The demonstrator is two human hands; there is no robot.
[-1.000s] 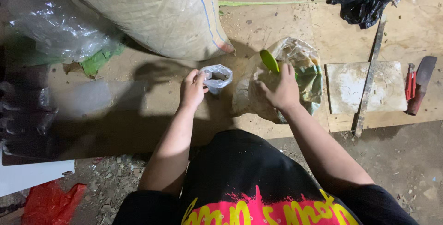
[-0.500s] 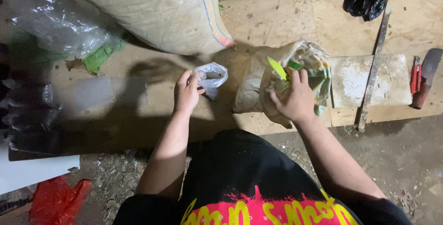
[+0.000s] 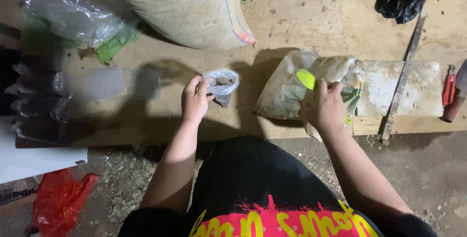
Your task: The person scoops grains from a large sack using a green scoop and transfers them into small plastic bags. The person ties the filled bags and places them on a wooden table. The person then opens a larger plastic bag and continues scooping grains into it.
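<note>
left grip (image 3: pixel 195 102) pinching crinkly small clear bag (image 3: pixel 221 84), right grip (image 3: pixel 325 106) in dusty plastic sack (image 3: pixel 287 91)

small bag (image 3: pixel 221 85) L of big bag (image 3: pixel 292 91) | sack (image 3: pixel 189 8) behind | slab (image 3: pixel 401 88) R

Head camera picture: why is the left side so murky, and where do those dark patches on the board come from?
Head view: the left edge is dim and smeared; light from above casts hand shadows on the wooden board behind the left hand and right hand; the small clear bag glints.
</note>
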